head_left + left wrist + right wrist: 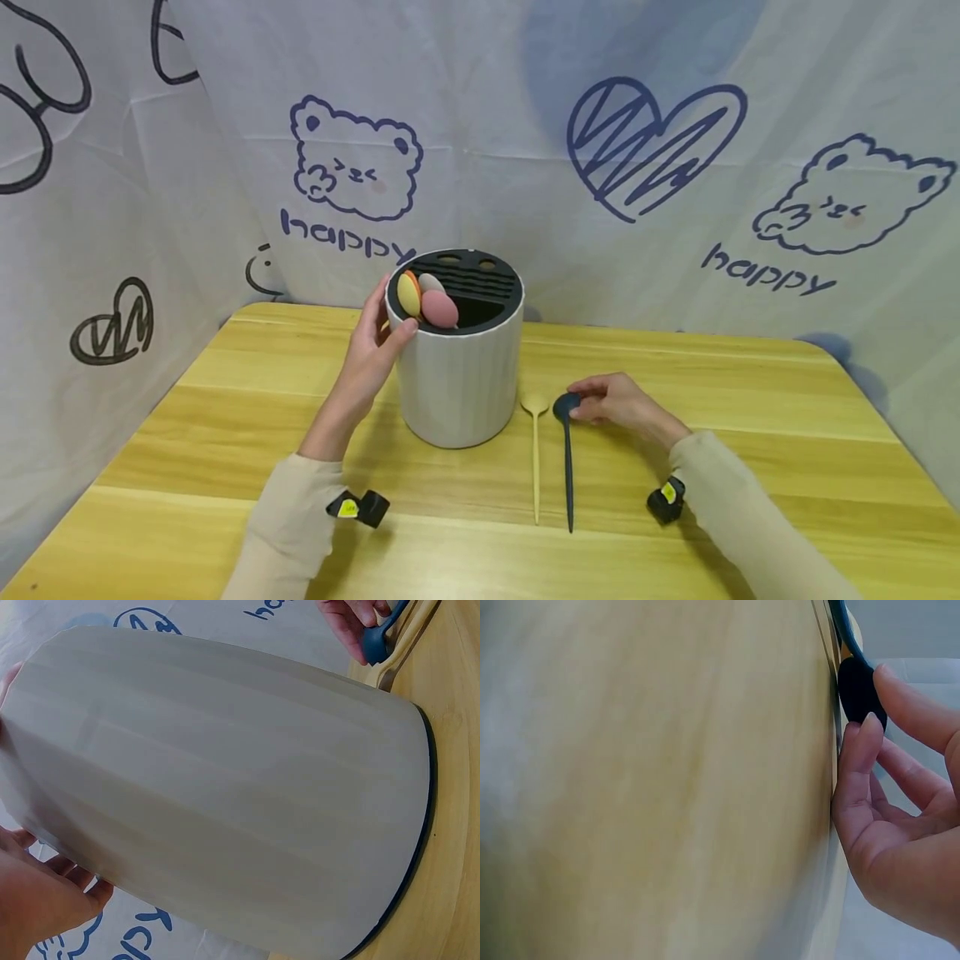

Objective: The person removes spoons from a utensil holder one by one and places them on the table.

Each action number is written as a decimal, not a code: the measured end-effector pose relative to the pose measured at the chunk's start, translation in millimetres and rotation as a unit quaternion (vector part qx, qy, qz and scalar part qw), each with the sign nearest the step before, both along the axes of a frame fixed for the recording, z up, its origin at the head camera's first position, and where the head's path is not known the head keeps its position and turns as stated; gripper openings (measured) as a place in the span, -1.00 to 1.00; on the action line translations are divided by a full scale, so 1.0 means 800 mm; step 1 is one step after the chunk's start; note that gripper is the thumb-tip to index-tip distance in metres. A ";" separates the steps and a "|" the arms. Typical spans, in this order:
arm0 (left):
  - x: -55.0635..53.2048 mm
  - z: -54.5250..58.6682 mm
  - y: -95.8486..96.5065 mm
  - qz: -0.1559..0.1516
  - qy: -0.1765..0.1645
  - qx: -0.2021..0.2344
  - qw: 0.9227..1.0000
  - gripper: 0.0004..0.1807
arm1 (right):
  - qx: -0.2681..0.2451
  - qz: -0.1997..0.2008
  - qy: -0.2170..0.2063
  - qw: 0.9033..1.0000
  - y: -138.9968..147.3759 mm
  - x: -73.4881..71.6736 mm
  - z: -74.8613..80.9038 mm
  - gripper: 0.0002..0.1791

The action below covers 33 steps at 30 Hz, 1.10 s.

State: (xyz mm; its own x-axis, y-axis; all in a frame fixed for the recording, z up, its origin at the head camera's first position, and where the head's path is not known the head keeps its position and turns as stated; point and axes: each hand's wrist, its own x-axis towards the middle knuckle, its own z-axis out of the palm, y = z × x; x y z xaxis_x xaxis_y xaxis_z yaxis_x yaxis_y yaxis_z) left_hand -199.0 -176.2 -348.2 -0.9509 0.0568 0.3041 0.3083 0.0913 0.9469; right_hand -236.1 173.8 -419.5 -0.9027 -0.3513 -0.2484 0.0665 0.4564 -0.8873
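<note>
A white ribbed utensil holder (459,392) with a black slotted top stands upright on the table. Several spoon heads poke out of it, among them a yellow spoon (408,295) and a pink spoon (439,309). My left hand (372,342) grips the holder's left side near the rim, thumb in front; the left wrist view shows its fingertips against the wall. To the right, my right hand (617,403) pinches the bowl of a dark blue spoon (567,467), whose handle points toward me. Beside it lies a pale yellow spoon (536,467).
The wooden table (465,542) ends at a white cloth backdrop (480,192) with drawn bears and hearts. Black wrist cameras are strapped over both sleeves (723,492).
</note>
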 end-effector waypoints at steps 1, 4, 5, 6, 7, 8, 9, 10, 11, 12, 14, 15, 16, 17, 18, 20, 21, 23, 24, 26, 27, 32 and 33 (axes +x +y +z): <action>0.000 0.000 0.000 0.000 0.000 0.001 1.000 -0.18 | 0.000 0.001 0.002 1.000 0.000 0.000 0.000 -0.49; 0.000 0.001 0.001 -0.001 0.000 0.000 1.000 -0.18 | -0.004 0.001 0.004 1.000 0.000 0.000 0.000 -0.47; 0.000 0.002 0.002 -0.001 0.000 0.000 1.000 -0.18 | -0.006 0.002 0.006 1.000 0.000 0.000 0.000 -0.46; -0.001 0.002 0.002 -0.002 0.000 0.000 1.000 -0.18 | -0.010 0.001 0.007 1.000 0.000 0.001 0.000 -0.45; -0.001 0.002 0.002 -0.002 0.000 -0.001 1.000 -0.19 | -0.014 -0.002 0.008 1.000 0.001 0.001 0.000 -0.44; -0.001 0.003 0.003 -0.002 0.000 -0.001 1.000 -0.19 | -0.017 -0.003 0.008 1.000 0.001 0.001 0.000 -0.43; -0.001 0.003 0.003 -0.003 0.000 -0.001 1.000 -0.19 | -0.021 -0.005 0.008 1.000 0.002 0.001 0.000 -0.42; -0.001 0.003 0.004 -0.004 0.001 0.000 1.000 -0.18 | -0.026 -0.006 0.007 1.000 0.002 0.001 0.000 -0.42; -0.002 0.003 0.004 -0.004 0.001 0.001 1.000 -0.18 | -0.028 -0.006 0.006 1.000 0.003 0.002 0.000 -0.41; -0.001 0.003 0.003 -0.005 0.001 0.001 1.000 -0.18 | -0.030 -0.006 0.006 1.000 0.003 0.002 0.000 -0.41; -0.001 0.002 0.003 -0.004 0.000 0.003 1.000 -0.18 | -0.030 -0.002 0.007 1.000 0.003 0.003 -0.001 -0.41; 0.000 0.002 0.003 -0.004 -0.001 0.004 1.000 -0.17 | -0.030 0.000 0.009 1.000 0.003 0.003 -0.001 -0.40; 0.001 0.002 0.002 -0.003 -0.001 0.004 1.000 -0.17 | -0.028 0.002 0.012 1.000 0.003 0.003 -0.001 -0.40; 0.001 0.001 0.002 -0.003 -0.002 0.003 1.000 -0.17 | -0.025 0.004 0.014 1.000 0.002 0.003 -0.001 -0.40; 0.001 0.002 0.002 -0.002 -0.003 0.002 1.000 -0.17 | -0.023 0.005 0.016 1.000 0.002 0.004 -0.001 -0.40; 0.001 0.002 0.001 -0.001 -0.004 0.000 1.000 -0.18 | -0.021 0.007 0.021 1.000 0.000 0.004 0.000 -0.40; 0.001 0.002 0.001 0.000 -0.004 -0.001 1.000 -0.18 | -0.020 0.007 0.022 1.000 -0.001 0.004 0.000 -0.40; 0.000 0.001 0.001 0.000 -0.005 -0.002 1.000 -0.18 | -0.021 0.008 0.022 1.000 -0.001 0.004 0.000 -0.40; 0.000 0.001 0.001 0.000 -0.005 -0.003 1.000 -0.17 | -0.022 0.008 0.021 1.000 0.000 0.004 0.000 -0.41; 0.000 0.000 0.001 0.000 -0.006 -0.003 1.000 -0.17 | -0.022 0.006 0.020 1.000 0.001 0.004 -0.001 -0.42; 0.000 0.000 0.001 0.000 -0.006 -0.003 1.000 -0.17 | -0.022 0.005 0.019 1.000 0.001 0.004 -0.001 -0.43; 0.000 0.001 0.001 -0.001 -0.004 -0.001 1.000 -0.17 | -0.012 -0.018 0.026 0.999 0.000 0.006 0.009 -0.49; 0.000 0.001 0.000 -0.001 -0.004 0.000 1.000 -0.17 | -0.012 -0.022 0.030 0.999 -0.002 0.007 0.013 -0.49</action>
